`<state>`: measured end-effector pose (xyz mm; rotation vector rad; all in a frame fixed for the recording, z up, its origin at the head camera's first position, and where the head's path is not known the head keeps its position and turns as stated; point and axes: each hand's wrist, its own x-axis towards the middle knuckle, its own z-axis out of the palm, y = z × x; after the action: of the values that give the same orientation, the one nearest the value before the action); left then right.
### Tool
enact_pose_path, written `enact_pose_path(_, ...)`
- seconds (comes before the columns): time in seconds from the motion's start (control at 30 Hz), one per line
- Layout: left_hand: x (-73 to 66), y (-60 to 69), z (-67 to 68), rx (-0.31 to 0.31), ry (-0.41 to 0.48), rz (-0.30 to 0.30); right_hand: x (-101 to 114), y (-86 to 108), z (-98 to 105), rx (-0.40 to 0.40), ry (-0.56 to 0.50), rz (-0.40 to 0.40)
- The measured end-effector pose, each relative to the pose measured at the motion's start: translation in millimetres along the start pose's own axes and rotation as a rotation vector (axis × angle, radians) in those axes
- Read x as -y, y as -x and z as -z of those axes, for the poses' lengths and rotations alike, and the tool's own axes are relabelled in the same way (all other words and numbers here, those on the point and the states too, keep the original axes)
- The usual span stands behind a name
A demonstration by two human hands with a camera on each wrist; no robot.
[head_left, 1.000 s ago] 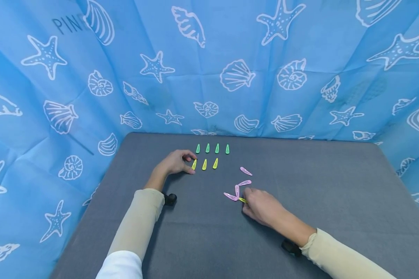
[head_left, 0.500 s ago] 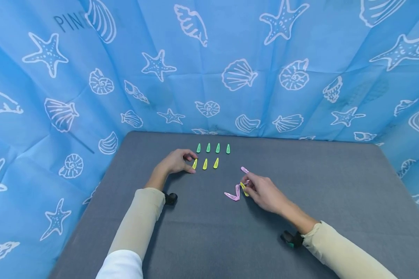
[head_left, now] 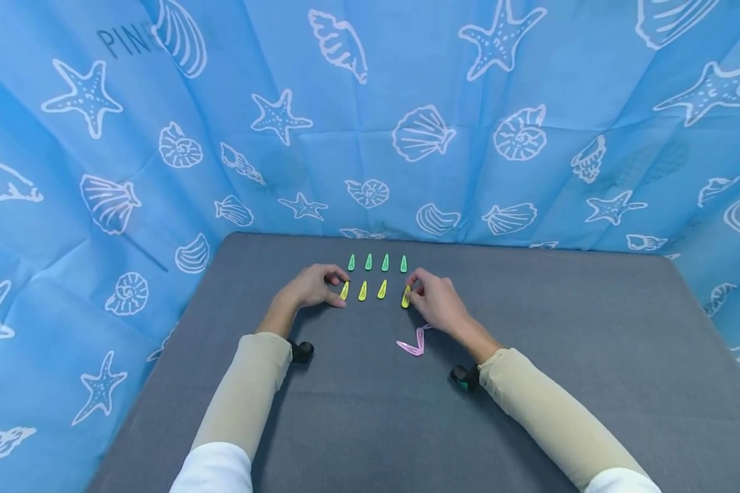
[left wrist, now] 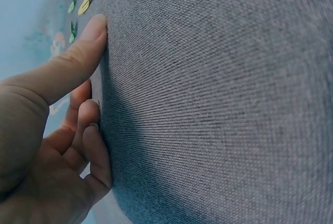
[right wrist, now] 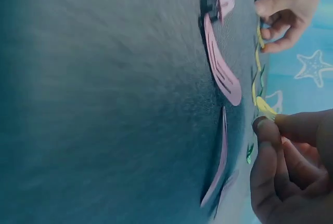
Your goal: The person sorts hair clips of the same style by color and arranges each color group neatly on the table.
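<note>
A yellow hair clip [head_left: 405, 297] is pinched between thumb and index finger of my right hand [head_left: 440, 301], at the right end of a row of yellow hair clips [head_left: 362, 291]. The right wrist view shows that pinched clip [right wrist: 266, 106] from the side. My left hand [head_left: 313, 285] rests on the table at the row's other end. Its thumb and loosely bent fingers lie around the leftmost yellow clip [head_left: 344, 290]; whether they press on it is unclear. In the left wrist view, the left hand [left wrist: 62, 130] hides that clip.
Several green hair clips [head_left: 368, 261] stand in a row behind the yellow ones. Pink hair clips [head_left: 410, 348] lie loosely nearer me, some hidden by my right hand. The grey table [head_left: 358, 431] ends at a blue shell-patterned curtain [head_left: 358, 123].
My right hand picked the yellow clip up from beside the pink clips and carried it forward and left to the yellow row's end. The left hand stayed in place.
</note>
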<state>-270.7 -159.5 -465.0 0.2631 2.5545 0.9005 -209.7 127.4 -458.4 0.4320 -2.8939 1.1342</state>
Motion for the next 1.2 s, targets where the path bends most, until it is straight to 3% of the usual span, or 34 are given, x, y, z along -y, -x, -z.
enact_pose_path(0.4,-5.9,-2.7,-3.2,-0.003,-0.031,-0.027,1,-28.5,-9,-0.001,0.233,-0.080)
enact_pose_path(0.6,-6.5,-1.6,-4.6,-0.001,-0.056,-0.035,0,-30.3,-9,0.014,0.258,-0.097)
enact_pose_path(0.83,-4.0,6.5,-1.8,-0.015,-0.082,-0.040,5,-22.5,-6,-0.065,0.314,-0.049)
enact_pose_path(0.93,-5.1,12.1,-1.4,-0.064,-0.143,-0.071,8,-17.9,-3,-0.054,0.367,-0.024)
enact_pose_path(1.2,-25.7,30.7,-12.5,-0.282,-0.391,-0.102,2,-4.4,2,0.015,0.462,0.009)
